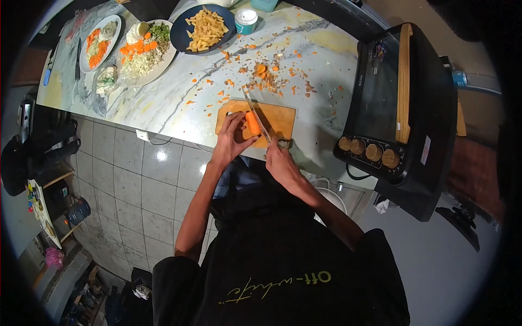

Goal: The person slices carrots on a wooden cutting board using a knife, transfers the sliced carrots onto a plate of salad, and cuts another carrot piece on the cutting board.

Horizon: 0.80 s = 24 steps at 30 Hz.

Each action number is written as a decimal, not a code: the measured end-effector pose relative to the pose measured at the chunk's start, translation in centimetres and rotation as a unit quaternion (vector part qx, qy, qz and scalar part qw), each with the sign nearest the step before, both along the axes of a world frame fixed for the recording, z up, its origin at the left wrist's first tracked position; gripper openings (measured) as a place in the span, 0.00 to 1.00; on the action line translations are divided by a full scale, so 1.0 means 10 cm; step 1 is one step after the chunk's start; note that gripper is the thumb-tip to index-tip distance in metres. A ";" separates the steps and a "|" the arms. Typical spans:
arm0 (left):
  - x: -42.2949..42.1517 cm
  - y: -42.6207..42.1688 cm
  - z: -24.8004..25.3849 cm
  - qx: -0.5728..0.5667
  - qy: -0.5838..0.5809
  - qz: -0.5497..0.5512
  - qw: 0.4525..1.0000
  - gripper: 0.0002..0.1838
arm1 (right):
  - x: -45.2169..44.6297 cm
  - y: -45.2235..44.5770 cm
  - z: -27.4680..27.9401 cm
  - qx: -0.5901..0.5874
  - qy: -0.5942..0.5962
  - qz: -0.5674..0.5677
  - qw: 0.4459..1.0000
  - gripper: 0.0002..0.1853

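Observation:
A peeled piece of carrot [253, 124] lies on the small wooden cutting board [283, 117] near the counter's front edge. My left hand [232, 138] grips the carrot from its left side, thumb and fingers closed around it. In my right hand [280, 160] is a knife [258, 115], its handle mostly hidden by my fingers. The blade runs along the carrot's right side, tip pointing away from me; I cannot tell whether it touches the carrot. Carrot scraps and peelings [266, 76] are scattered on the counter just beyond the board.
At the back left are an oval plate [87, 60] and a larger plate [149, 79] of chopped vegetables. A dark plate of fries [206, 30] stands beside a small teal-and-white tub [246, 22]. To the right sits a black toaster oven [429, 108]. A second knife [78, 60] lies far left.

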<state>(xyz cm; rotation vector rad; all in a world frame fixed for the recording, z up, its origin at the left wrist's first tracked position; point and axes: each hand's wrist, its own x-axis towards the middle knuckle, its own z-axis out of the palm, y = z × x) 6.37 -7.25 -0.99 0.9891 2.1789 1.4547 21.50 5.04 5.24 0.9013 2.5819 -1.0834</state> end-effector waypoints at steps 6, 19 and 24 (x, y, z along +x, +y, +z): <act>-0.08 0.00 0.15 -0.047 -0.023 -0.041 0.998 0.41 | -0.11 0.09 0.24 -0.062 -0.035 -0.002 0.997 0.11; -0.13 -0.03 0.13 -0.064 0.069 -0.035 0.995 0.43 | -0.08 0.28 0.25 -0.085 -0.036 0.012 0.996 0.14; -0.08 -0.04 0.06 -0.056 0.060 -0.019 0.996 0.44 | -0.07 0.31 0.28 -0.054 -0.045 0.033 0.997 0.13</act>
